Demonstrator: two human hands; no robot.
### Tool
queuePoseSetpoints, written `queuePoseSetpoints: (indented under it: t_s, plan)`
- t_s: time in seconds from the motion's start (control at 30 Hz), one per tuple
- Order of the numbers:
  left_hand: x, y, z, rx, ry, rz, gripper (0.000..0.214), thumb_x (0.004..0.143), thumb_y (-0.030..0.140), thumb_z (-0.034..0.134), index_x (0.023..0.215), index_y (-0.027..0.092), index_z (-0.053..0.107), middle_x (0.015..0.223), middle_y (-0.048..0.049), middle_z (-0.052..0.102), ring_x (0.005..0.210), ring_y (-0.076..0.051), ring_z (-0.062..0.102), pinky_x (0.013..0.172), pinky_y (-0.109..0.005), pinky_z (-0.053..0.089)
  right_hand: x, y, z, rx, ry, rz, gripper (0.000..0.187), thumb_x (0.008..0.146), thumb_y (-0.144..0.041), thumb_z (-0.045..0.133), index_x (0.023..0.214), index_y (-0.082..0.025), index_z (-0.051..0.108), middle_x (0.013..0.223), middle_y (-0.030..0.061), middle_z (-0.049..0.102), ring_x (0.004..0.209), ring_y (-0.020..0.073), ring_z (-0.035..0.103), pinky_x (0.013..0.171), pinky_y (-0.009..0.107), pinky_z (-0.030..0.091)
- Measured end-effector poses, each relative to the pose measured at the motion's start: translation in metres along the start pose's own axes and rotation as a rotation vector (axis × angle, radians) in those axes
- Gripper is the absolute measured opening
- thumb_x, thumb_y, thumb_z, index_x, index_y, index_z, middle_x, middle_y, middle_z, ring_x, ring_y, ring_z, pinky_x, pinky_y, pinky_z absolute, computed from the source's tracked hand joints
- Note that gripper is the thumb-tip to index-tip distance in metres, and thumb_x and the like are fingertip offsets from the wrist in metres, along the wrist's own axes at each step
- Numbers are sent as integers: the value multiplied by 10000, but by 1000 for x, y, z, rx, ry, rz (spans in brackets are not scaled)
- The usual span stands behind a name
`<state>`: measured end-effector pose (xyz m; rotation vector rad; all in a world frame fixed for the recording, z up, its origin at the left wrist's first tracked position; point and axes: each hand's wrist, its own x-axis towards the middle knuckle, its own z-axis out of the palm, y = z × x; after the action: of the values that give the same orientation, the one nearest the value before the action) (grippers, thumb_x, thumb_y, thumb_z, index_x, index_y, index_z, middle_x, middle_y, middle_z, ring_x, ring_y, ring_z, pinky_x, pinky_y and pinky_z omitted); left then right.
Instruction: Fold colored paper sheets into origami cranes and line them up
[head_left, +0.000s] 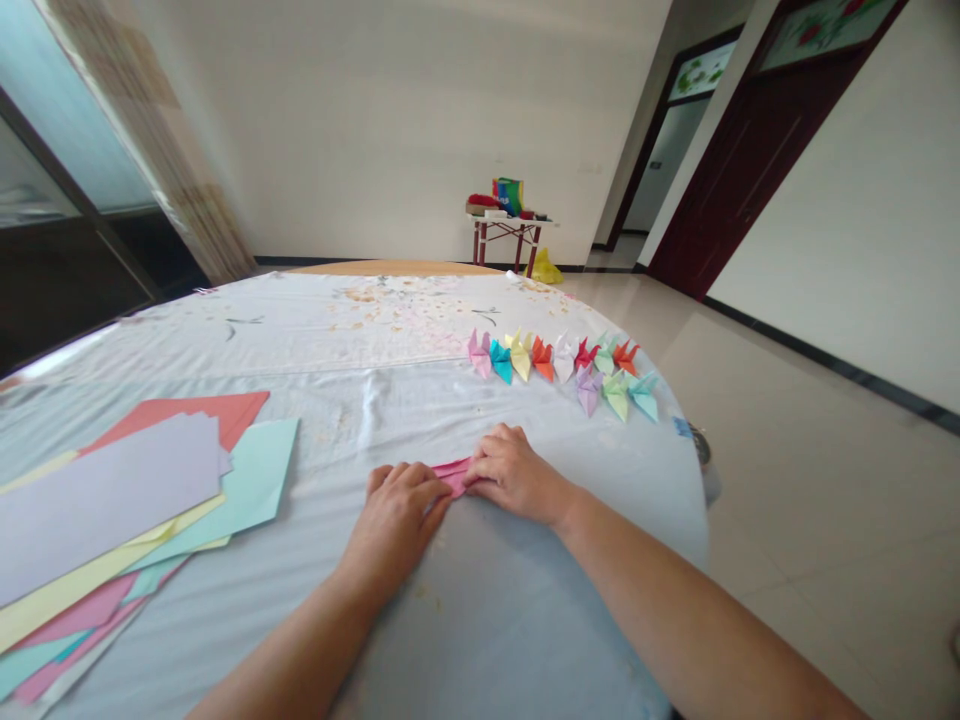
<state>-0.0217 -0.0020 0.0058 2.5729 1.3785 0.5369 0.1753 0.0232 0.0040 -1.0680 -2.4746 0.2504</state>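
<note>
A folded piece of pink paper lies on the cloth-covered table between my two hands. My left hand has its fingers curled over the paper's left end, with the thumb near its front edge. The right end is pinched by my right hand, thumb and fingers pressed together. Both hands rest low on the tablecloth, and much of the paper is hidden under the fingers. Beyond my right hand stand several folded paper cranes in various colours, set in two rows.
Loose sheets of coloured paper lie overlapping on the left of the table. A flowered tablecloth covers the round table, whose right edge curves past the cranes. Against the far wall stands a small table with packages on it, beside a yellow bag.
</note>
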Motion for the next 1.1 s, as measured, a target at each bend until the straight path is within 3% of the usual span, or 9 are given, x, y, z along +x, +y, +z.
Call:
queuePoseSetpoints:
  t_s: [0.37, 1.1]
  plan:
    - [2, 0, 2, -67, 31, -131, 287, 849, 360, 403, 783, 259, 664, 800, -22, 601, 804, -192, 521, 754, -365, 326, 1, -3, 5, 2, 10, 104, 353, 845, -474, 443, 749, -194, 635, 769, 27, 611, 846, 169, 448, 764, 315, 273]
    - [7, 8, 6, -2, 64, -343, 212, 806, 345, 453, 704, 215, 586, 780, -25, 589, 813, -217, 528, 746, -385, 327, 6, -6, 18, 19, 37, 305, 224, 785, -361, 577, 644, -187, 586, 695, 11, 584, 805, 173, 462, 703, 298, 264]
